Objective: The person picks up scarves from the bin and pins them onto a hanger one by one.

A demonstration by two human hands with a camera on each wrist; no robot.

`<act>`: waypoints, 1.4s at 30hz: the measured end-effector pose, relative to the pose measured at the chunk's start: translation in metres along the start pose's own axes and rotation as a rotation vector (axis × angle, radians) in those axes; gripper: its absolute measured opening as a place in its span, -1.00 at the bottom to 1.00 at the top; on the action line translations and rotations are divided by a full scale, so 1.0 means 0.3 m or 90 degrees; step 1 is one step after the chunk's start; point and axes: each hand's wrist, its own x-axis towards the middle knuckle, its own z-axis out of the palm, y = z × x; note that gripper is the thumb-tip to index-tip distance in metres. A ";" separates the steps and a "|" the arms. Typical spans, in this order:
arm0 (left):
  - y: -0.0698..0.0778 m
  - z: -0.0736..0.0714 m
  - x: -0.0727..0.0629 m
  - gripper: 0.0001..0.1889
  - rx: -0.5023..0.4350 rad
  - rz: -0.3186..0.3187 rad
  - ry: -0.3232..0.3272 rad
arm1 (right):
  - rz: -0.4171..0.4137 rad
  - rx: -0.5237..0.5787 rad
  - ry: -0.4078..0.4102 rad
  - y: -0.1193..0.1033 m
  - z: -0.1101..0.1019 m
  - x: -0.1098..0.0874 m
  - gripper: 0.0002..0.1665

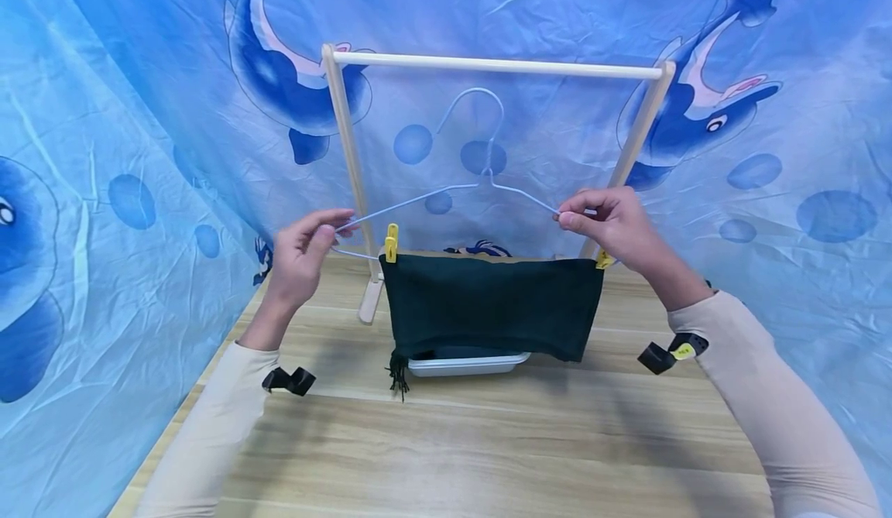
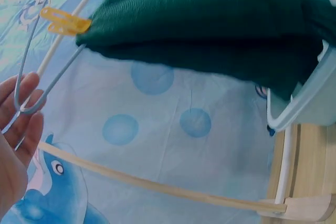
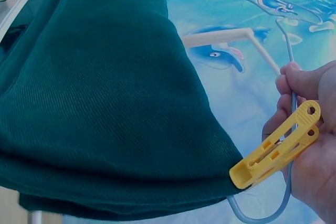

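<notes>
A pale blue wire clothes hanger [image 1: 491,169] is held up between both hands, its hook upward. My left hand [image 1: 301,259] pinches its left end, fingers extended along the wire in the left wrist view. The thumb and fingers of my right hand [image 1: 613,224] grip the right shoulder of the wire. A folded dark green scarf [image 1: 491,305] with a fringe hangs over the hanger's lower bar. One yellow clothespin [image 1: 392,245] clips its left top corner, and another clothespin [image 3: 275,145] clips the right corner, close beside my right palm.
Behind the hanger stands a wooden rack with a white crossbar [image 1: 498,65] and slanted posts. A white tub [image 1: 467,366] sits on the wood-grain table [image 1: 446,448], partly hidden under the scarf. Blue dolphin-print curtains [image 1: 139,115] surround the table at the back and sides.
</notes>
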 end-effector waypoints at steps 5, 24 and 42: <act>-0.034 -0.023 0.024 -0.44 -0.030 0.029 0.069 | 0.009 -0.017 0.018 -0.021 -0.032 -0.013 -0.87; -0.236 -0.006 0.085 -0.37 0.152 -0.255 0.090 | 0.054 -0.117 0.114 -0.123 -0.174 -0.076 -0.86; -0.357 0.105 0.125 -0.39 0.145 -0.290 0.122 | 0.123 -0.176 0.191 -0.181 -0.259 -0.099 -0.78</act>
